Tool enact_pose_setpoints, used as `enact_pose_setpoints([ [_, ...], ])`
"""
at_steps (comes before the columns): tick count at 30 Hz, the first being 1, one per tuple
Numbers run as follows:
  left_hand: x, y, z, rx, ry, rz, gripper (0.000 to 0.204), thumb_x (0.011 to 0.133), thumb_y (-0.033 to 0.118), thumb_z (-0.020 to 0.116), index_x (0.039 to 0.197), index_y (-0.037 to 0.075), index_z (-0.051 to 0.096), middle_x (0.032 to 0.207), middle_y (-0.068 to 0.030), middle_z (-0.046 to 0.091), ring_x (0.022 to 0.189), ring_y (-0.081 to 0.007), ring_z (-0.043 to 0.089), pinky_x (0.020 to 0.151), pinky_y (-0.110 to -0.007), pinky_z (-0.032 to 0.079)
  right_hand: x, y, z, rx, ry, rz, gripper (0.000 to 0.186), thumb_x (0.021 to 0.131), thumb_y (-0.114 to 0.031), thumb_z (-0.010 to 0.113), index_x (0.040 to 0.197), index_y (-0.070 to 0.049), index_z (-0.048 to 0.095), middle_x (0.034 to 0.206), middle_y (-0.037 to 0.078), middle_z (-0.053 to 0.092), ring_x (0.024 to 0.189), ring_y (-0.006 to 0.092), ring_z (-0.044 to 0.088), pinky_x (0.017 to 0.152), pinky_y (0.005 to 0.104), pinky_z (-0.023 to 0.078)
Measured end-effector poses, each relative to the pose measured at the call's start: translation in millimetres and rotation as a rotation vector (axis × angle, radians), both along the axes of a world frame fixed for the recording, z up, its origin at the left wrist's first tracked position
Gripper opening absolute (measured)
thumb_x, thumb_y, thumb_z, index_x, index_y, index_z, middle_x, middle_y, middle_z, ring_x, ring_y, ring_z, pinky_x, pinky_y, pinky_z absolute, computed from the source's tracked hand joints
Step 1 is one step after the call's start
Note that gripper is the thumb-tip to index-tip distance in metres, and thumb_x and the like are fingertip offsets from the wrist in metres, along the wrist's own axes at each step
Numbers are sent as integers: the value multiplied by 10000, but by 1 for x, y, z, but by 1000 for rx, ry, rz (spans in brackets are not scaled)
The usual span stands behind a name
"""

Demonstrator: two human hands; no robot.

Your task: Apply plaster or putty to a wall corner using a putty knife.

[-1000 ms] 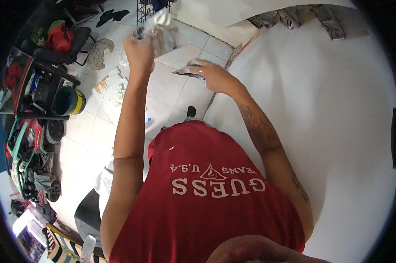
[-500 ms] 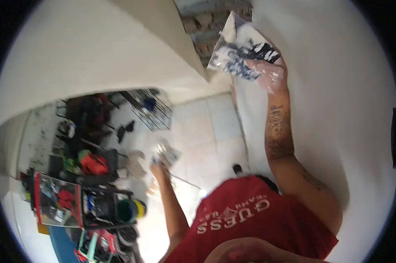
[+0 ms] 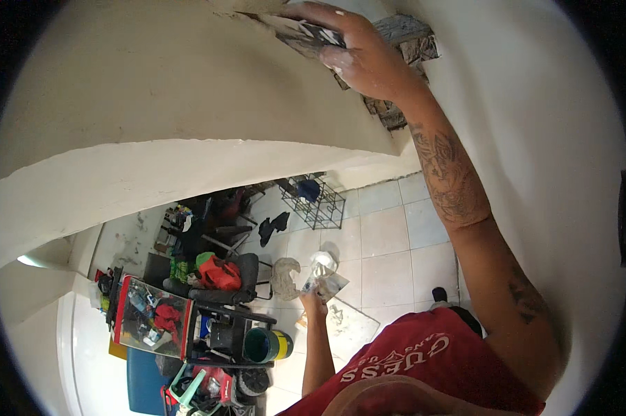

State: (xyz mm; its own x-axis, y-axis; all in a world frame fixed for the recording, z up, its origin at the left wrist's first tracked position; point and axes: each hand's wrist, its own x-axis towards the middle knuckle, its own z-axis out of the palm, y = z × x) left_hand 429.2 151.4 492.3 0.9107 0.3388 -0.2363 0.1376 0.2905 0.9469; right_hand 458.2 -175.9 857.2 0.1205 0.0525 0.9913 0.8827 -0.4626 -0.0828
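High up, my right hand (image 3: 368,62), spotted with white filler, is closed round a broad flat scraper (image 3: 304,36). Its smeared metal blade lies tilted against the pale wall surface (image 3: 209,76) at the upper left; the blade's far edge is partly lost against that surface. Rough exposed brick (image 3: 418,52) shows in a gap behind this hand. Far lower, my left hand (image 3: 314,304) grips a flat plate-like blade (image 3: 333,284) by its near end. A white lump of filler (image 3: 323,263) rests on it; the handle is hidden by my fingers.
Below left stand a chair with a red bag (image 3: 219,272), a red-edged clear case (image 3: 152,315) and a green-and-yellow bucket (image 3: 268,344). A black wire rack (image 3: 316,206) is on the tiled floor (image 3: 382,232). A smooth white wall (image 3: 535,152) rises close on my right.
My right hand has swung up and left with the scraper, bringing its blade to the pale surface. The filler lump seen on that blade is out of sight. The whole view has shifted.
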Motion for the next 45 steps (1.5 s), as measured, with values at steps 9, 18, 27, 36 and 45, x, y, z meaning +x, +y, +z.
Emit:
enact_pose_setpoints([
  [9, 11, 6, -4, -82, 26, -39, 24, 685, 23, 481, 691, 45, 488, 526, 8, 428, 354, -62, 344, 296, -181, 225, 5, 26, 11, -172, 50, 7, 554, 589, 99, 403, 1130, -13, 373, 1136, 215, 376, 1073, 315, 359, 911, 355, 282],
  [18, 3, -1, 15, -155, 63, -95, 109, 670, -50, 459, 750, 16, 494, 588, -20, 477, 404, -75, 402, 325, -179, 282, 10, 63, -12, -107, -158, -237, 585, 577, 48, 537, 1120, -134, 423, 1012, 86, 488, 929, 238, 474, 803, 376, 372],
  [27, 5, 17, -6, -125, 29, -228, 216, 671, -15, 433, 878, -29, 496, 658, -30, 502, 454, -67, 428, 347, -178, 301, -38, 97, -71, -82, 22, -148, 636, 532, 31, 586, 1106, -198, 433, 1002, 56, 473, 957, 244, 427, 833, 408, 293],
  [36, -15, -6, 38, -270, -74, -199, 135, 690, -11, 423, 796, 31, 495, 621, 3, 470, 445, -55, 414, 360, -169, 316, -77, 80, -168, 232, 465, 305, 485, 581, -90, 470, 1062, -32, 453, 997, 126, 499, 968, 227, 456, 844, 331, 349],
  [45, 7, -42, 112, -338, -277, -291, 187, 729, 18, 388, 857, -81, 482, 807, -118, 525, 728, -201, 546, 620, -302, 469, -58, 122, -259, 22, 789, 276, 578, 574, 114, 371, 1121, -71, 398, 1134, 122, 399, 1088, 237, 364, 930, 314, 269],
])
